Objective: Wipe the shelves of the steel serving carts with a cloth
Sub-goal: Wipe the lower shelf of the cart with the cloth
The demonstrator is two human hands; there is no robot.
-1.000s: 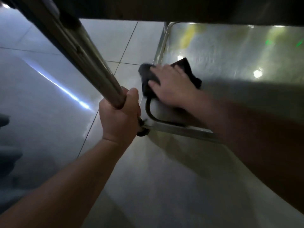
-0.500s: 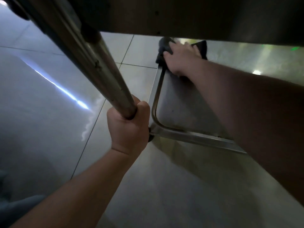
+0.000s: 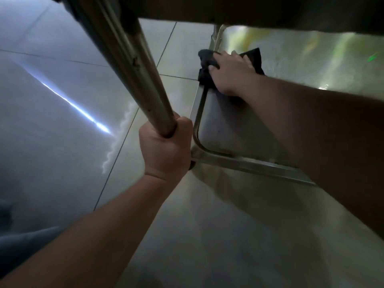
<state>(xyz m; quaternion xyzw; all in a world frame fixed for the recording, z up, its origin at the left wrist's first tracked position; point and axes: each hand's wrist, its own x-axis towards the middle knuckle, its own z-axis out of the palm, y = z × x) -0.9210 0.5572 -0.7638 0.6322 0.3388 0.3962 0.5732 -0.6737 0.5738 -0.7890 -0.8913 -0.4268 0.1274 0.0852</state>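
Observation:
The steel cart's bottom shelf (image 3: 228, 129) lies low over the floor, its raised rim (image 3: 239, 161) running along the near and left sides. A dark cloth (image 3: 254, 57) is spread at the shelf's left edge and bunches over the rim. My right hand (image 3: 230, 73) lies flat on the cloth with the fingers stretched out, pressing it to the shelf. My left hand (image 3: 166, 152) grips the cart's upright steel post (image 3: 133, 65) near its lower end. The shelf above (image 3: 249, 11) hides the far part of the bottom shelf.
Pale floor tiles (image 3: 62, 100) with a bright streak of reflected light spread to the left. A dark caster (image 3: 191, 164) shows under the shelf's near left corner. A trouser leg (image 3: 22, 242) sits at the lower left.
My right hand has slid the cloth along the left edge of the shelf, first away from me, then a little back toward me. My left hand keeps its grip on the post.

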